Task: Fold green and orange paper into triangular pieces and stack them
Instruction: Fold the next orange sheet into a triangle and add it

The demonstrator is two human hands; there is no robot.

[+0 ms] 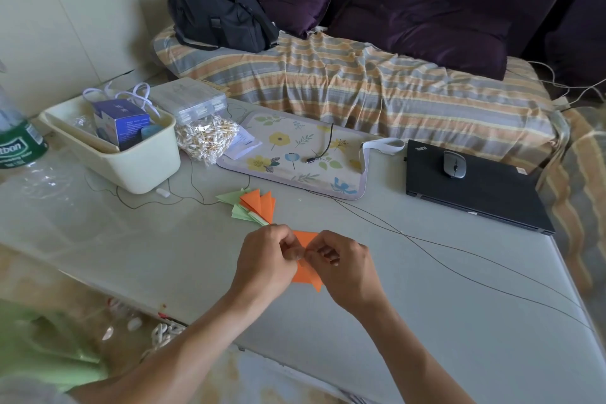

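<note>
I pinch the orange paper (305,275) with both hands' fingers (296,252); uneven pressure risks a crooked crease.

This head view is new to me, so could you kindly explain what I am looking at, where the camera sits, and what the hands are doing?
There is no machine here: a person wears one camera on the head, looking forward and down at the table. The left hand and the right hand both pinch an orange paper mid-fold, just above the tabletop. Behind them lies a small pile of folded pieces, green and orange triangles. Further back sit a cream tub with a blue box in it, a bag of cotton swabs, a floral mat, and a closed laptop with a mouse on top. A sofa stands beyond.
</note>
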